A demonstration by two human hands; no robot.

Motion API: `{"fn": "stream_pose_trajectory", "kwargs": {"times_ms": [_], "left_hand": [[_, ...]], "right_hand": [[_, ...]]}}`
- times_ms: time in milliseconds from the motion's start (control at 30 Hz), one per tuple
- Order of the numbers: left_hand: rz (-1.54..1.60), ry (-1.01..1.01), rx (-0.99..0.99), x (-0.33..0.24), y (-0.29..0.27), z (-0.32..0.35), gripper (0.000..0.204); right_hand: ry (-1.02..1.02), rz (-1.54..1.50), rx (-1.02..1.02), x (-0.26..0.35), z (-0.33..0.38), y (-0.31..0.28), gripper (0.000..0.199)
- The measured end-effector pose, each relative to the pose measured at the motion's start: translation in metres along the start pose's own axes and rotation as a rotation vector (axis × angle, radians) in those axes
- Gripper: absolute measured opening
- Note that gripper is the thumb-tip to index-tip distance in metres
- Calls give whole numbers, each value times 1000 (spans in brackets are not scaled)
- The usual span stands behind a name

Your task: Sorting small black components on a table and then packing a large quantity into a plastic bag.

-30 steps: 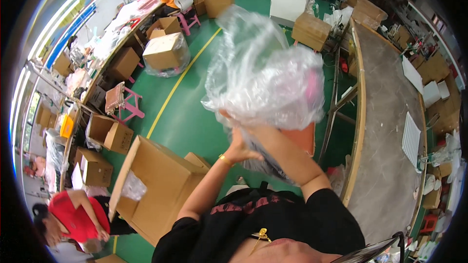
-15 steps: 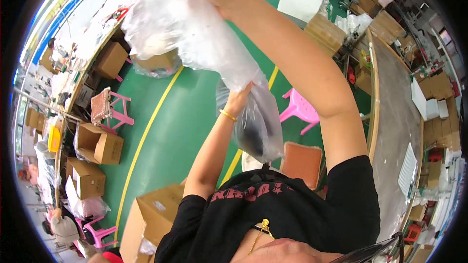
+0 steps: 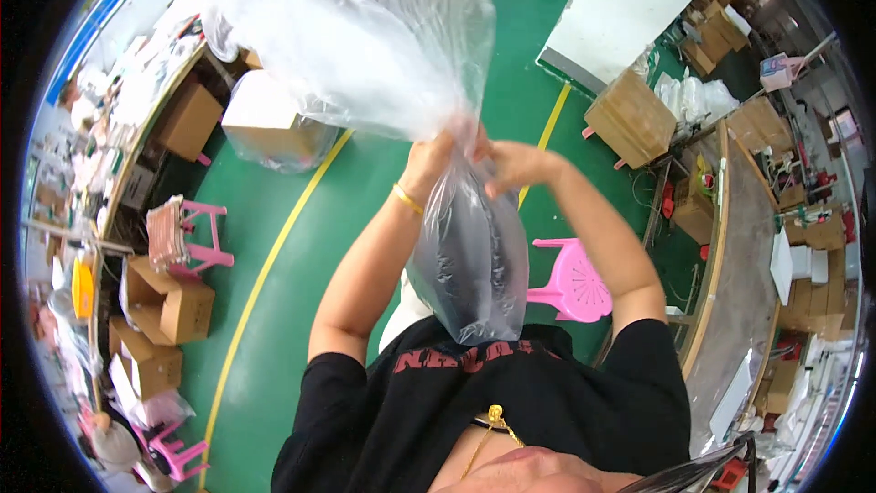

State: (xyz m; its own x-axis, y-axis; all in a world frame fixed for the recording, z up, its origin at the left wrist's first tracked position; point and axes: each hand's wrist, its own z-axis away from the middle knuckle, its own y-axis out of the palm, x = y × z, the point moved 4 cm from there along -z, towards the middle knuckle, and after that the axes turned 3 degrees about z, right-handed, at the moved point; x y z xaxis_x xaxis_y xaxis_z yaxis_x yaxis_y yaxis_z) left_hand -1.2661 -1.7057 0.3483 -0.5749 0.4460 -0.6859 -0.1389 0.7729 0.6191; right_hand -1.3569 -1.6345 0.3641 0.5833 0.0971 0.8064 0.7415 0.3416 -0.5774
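A large clear plastic bag (image 3: pixel 470 256) hangs in front of my black shirt, its lower end near my waist. Its middle is gathered into a narrow neck, and above that the plastic spreads wide and puffed toward the upper left. My left hand (image 3: pixel 432 164) is closed around the neck, a yellow bangle on its wrist. My right hand (image 3: pixel 525 164) is closed at the other side of the same neck, thumb in front; its fingertips are partly hidden by plastic. Whether the lower part contains anything dark, or just shows what lies behind, I cannot tell.
A pink stool (image 3: pixel 579 283) stands to my right, before a long grey-topped table (image 3: pixel 744 246). On the left are a cushioned pink stool (image 3: pixel 187 233), open cartons (image 3: pixel 169 297) and a cluttered workbench (image 3: pixel 137 132). A plastic-wrapped box (image 3: pixel 274 128) sits ahead on the green floor.
My right hand has come down from the bag's upper end to its neck, beside my left hand. The upper plastic has spread out. The view has shifted over the room.
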Motion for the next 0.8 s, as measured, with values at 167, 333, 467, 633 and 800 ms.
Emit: {"fn": "stream_pose_trajectory", "kwargs": {"times_ms": [167, 333, 467, 633, 800], "left_hand": [[95, -369, -66, -32, -43, -136, 27], [-467, -459, -33, -85, -96, -256, 33], [-620, -209, 258, -137, -200, -300, 88], [-866, -300, -5, -108, -385, -270, 127], [-710, -399, 62, -11, -341, -392, 133]], "right_hand": [[30, -160, -404, -46, -82, -45, 55], [3, -670, -1128, -103, -160, -115, 36], [-88, -953, -1296, -128, -200, -201, 25], [-117, -1120, -1205, -187, -262, -285, 20], [-3, -336, -987, -222, -321, -368, 21]]}}
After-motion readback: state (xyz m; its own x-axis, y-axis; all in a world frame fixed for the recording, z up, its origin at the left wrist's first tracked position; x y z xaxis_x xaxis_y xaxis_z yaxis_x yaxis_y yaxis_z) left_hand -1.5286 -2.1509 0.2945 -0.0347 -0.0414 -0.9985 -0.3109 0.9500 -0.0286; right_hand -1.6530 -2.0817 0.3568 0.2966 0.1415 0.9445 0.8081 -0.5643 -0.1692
